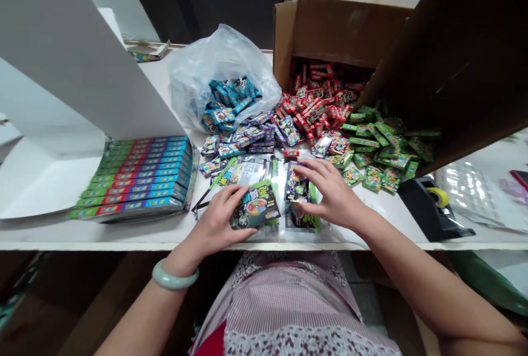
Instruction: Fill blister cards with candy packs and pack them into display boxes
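Observation:
My left hand (216, 221) grips a dark printed card (259, 207) with a colourful round picture, thumb along its lower edge and fingers at its upper left. Under it lie clear plastic packets (251, 168) with green-edged printing. Just to the right, my right hand (334, 193) has its thumb and fingers closed about a small purple printed box (293, 186). That box is over another dark, green-edged card (303, 221) in clear plastic. Part of the purple box is hidden by my fingertips.
Behind my hands are loose purple boxes (256, 135), red boxes (313, 111) spilling from a cardboard carton (342, 26), and green boxes (381, 144). A plastic bag (223, 50) holds blue boxes. Stacked multicoloured rows (136, 177) stand left; a tape dispenser (431, 210) stands right.

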Tool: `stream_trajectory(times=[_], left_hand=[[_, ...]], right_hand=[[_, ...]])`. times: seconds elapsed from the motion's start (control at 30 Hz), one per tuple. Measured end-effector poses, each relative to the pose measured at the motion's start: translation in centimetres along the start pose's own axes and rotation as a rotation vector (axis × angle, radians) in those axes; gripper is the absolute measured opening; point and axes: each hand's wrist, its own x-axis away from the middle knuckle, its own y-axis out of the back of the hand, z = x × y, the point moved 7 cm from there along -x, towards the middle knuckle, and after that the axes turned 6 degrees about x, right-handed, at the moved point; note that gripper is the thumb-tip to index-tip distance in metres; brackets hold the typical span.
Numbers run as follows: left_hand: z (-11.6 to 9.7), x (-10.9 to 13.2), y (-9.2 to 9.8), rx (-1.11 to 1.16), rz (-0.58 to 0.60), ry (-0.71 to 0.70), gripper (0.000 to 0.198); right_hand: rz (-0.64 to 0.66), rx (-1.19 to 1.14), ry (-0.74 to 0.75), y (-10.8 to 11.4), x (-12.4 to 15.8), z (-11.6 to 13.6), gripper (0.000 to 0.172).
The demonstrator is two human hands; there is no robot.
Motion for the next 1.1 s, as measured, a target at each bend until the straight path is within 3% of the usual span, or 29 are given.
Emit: stream_trajectory(times=[0.1,0.23,0.33,0.47,0.5,0.63,0.8,0.87,0.97,1.0,1.07,1.1], left_hand=[[-0.4,-0.3,0.3,0.002,-0.027,-0.036,0.088],[-1.1,-0.4,-0.3,0.022,0.025,-0.082,0.090],[-1.5,-0.2,-0.7,0.074,0.036,-0.073,0.091],[-1.4,0.0,-0.6,0.111,-0.008,-0.031,0.091],[-1.3,0.0,-0.5,0.109,-0.031,-0.014,0.091],[-0.7,0.2,-0.1,0.098,-0.079,0.009,0.092],[0.2,0.8,0.0,0.117,-0.092,0.042,0.096],[0.7,1.3,0.4,0.111,-0.109,0.066,0.096],[0.7,1.9,0.8,0.130,-0.066,0.059,0.097],[0.5,2.1,0.8,0.145,-0.039,0.047,0.098],[0.3,2.4,0.9,0.170,-0.003,0.032,0.099],[0.3,2.6,1.0,0.175,0.001,0.033,0.099]], right_hand=[[0.145,0.063,0.116,0.3,-0.2,2.1,0.068],[0.277,0.029,0.256,-0.3,-0.2,3.7,0.065],[0.319,-0.043,0.250,-0.9,-0.3,3.7,0.071],[0.276,-0.219,0.190,-1.3,-0.8,3.8,0.085],[0.235,-0.257,0.145,-1.4,-1.0,3.7,0.080],[0.119,-0.371,-0.096,-2.6,-1.6,3.3,0.035],[0.160,-0.726,-0.258,-4.8,-2.8,2.6,0.032],[0.084,-0.794,-0.257,-4.7,-5.0,1.9,0.030],[0.039,-0.569,-0.120,-5.5,-10.9,2.3,0.023],[0.056,-0.433,-0.052,-6.4,-13.3,3.0,0.021],[0.216,-0.098,0.053,-9.5,-17.9,4.3,0.023],[0.254,-0.043,0.061,-11.0,-19.9,4.6,0.020]])
